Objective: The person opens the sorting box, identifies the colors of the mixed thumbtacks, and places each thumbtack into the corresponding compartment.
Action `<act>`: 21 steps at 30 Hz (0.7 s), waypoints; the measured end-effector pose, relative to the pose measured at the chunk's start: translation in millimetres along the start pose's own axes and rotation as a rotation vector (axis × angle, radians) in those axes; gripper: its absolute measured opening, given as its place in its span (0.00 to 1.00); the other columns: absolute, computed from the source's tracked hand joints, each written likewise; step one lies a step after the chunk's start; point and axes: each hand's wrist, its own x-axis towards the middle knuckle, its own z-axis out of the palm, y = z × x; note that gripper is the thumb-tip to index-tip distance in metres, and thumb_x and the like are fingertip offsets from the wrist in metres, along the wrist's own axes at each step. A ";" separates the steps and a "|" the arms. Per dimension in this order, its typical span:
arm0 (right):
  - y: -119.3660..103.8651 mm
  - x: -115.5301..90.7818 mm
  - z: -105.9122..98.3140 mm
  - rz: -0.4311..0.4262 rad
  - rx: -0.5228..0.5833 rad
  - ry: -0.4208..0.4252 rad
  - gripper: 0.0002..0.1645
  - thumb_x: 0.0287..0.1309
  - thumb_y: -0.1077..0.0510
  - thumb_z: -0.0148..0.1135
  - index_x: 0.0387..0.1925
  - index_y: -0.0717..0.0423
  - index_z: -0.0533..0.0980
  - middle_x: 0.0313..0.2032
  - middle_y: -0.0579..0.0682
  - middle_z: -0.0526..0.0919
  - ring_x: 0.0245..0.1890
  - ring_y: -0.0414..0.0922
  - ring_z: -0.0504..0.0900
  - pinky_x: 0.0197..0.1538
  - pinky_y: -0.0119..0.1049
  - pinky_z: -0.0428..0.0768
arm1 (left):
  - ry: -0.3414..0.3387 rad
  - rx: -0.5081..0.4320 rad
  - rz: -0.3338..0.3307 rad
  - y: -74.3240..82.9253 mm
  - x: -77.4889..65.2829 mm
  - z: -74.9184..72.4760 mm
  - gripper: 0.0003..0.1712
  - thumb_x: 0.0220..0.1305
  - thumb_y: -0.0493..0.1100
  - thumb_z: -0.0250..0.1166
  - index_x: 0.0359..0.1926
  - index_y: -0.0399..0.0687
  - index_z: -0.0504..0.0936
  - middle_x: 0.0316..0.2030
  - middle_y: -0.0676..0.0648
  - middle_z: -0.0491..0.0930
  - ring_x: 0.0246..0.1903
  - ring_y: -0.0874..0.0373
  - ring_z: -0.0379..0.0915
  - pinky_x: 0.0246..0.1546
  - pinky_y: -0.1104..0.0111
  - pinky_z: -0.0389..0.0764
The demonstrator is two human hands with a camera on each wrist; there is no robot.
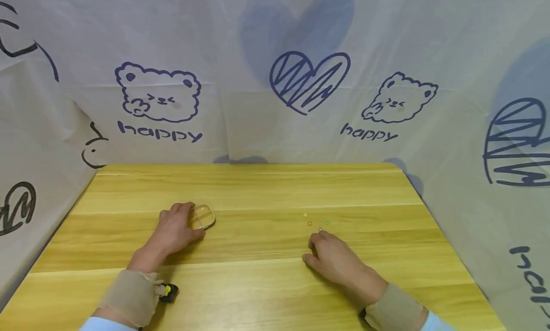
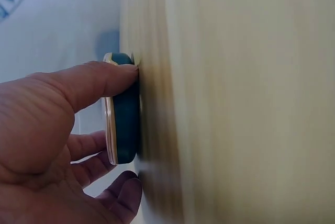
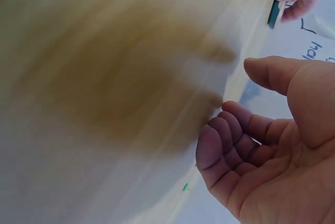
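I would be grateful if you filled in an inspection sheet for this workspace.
Surface: wood-grain table.
Job's things: small box with dark teal sides; four tiny pieces, namely a yellow piece, a red piece, a green piece and a pale piece.
Clutter: nothing seen.
Grips: left grip, a bare hand, holds the box between thumb and fingers; right grip, also bare, has its fingertips close to the pale piece, contact unclear.
Cables: nothing seen.
Surroundings: pale sheeting with hearts, bears and "happy" lettering behind and beside the table.
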 end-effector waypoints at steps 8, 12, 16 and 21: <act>-16.3 8.3 1.5 -0.061 0.004 -0.027 0.19 0.61 0.45 0.61 0.40 0.57 0.78 0.36 0.47 0.78 0.40 0.47 0.78 0.49 0.47 0.78 | -0.037 -0.012 0.062 39.4 -2.7 23.0 0.45 0.51 0.48 0.72 0.65 0.34 0.64 0.60 0.31 0.68 0.55 0.33 0.60 0.55 0.44 0.66; -21.5 12.3 3.4 -0.084 -0.002 -0.032 0.18 0.61 0.46 0.61 0.41 0.56 0.78 0.35 0.46 0.77 0.33 0.41 0.74 0.39 0.41 0.77 | -0.042 -0.018 0.097 53.9 -3.1 31.2 0.46 0.49 0.48 0.74 0.65 0.34 0.65 0.61 0.32 0.68 0.55 0.33 0.60 0.55 0.44 0.66; -25.5 16.2 4.6 -0.107 -0.018 -0.021 0.18 0.61 0.46 0.61 0.41 0.56 0.77 0.34 0.45 0.76 0.31 0.41 0.72 0.37 0.39 0.76 | -0.052 -0.037 0.117 63.7 -2.8 40.0 0.45 0.49 0.48 0.74 0.65 0.37 0.65 0.61 0.33 0.68 0.55 0.34 0.61 0.55 0.45 0.67; -30.8 23.4 6.5 -0.130 -0.037 0.010 0.20 0.60 0.45 0.61 0.44 0.58 0.77 0.35 0.46 0.75 0.32 0.41 0.71 0.39 0.40 0.76 | -0.068 -0.063 0.156 75.6 -2.3 48.7 0.44 0.49 0.48 0.73 0.66 0.41 0.66 0.59 0.34 0.69 0.55 0.36 0.61 0.55 0.47 0.68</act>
